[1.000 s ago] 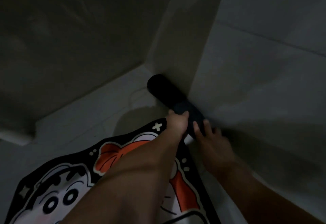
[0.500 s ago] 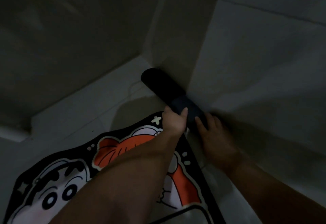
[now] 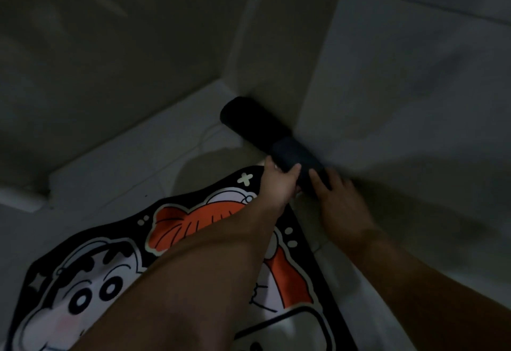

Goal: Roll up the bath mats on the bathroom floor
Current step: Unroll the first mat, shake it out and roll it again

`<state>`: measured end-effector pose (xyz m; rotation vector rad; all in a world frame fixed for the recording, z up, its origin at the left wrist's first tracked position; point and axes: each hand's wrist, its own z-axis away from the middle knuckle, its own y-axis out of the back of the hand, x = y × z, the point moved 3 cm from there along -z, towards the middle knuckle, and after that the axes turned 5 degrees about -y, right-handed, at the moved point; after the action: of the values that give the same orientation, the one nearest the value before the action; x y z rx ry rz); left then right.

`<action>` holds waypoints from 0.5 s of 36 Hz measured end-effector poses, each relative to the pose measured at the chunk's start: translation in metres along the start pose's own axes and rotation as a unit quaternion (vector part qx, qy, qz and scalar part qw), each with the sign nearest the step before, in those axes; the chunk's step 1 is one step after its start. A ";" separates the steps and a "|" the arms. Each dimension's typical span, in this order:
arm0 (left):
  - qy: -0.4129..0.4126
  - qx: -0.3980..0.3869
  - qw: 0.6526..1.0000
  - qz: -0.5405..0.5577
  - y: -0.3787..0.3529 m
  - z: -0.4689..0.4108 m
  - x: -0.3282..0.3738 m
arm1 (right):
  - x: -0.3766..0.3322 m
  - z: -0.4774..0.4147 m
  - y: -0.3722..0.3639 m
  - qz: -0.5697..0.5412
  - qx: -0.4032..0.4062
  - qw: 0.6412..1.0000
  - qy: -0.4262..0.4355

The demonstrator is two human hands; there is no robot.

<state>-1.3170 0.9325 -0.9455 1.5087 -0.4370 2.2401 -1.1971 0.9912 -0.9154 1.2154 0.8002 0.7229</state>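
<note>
A dark rolled bath mat (image 3: 257, 126) lies on the floor along the foot of the wall, its far end pointing up-left. My left hand (image 3: 279, 182) grips the near part of the roll from the left, thumb on top. My right hand (image 3: 336, 195) rests on the roll's near end from the right, fingers laid over it. A flat cartoon bath mat (image 3: 193, 226) with a black border, orange and white print lies spread on the floor under my left forearm.
Pale tiled walls meet at a protruding corner (image 3: 309, 74) right behind the roll. A low white ledge (image 3: 25, 198) runs along the left. The pale floor tiles (image 3: 143, 162) lie between the ledge and the flat mat. The room is dim.
Both hands stay on the dark roll; the view has shifted slightly, and the hands and roll sit a little lower and closer to the wall.
</note>
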 end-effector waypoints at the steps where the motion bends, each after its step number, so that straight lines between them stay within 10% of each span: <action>1: 0.001 0.021 0.999 -0.048 0.005 0.000 -0.005 | -0.003 0.001 -0.006 0.006 -0.032 0.999 0.007; 9: -0.055 0.048 0.988 -0.139 0.012 0.004 -0.006 | 0.008 -0.004 0.001 -0.235 -0.003 0.971 0.035; 18: -0.052 0.058 0.981 -0.177 0.015 0.015 -0.012 | 0.013 0.009 -0.009 -0.191 -0.039 0.981 -0.011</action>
<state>-1.3086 0.9111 -0.9517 1.6214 -0.0584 1.9430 -1.1816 0.9958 -0.9250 0.9594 0.9445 0.4206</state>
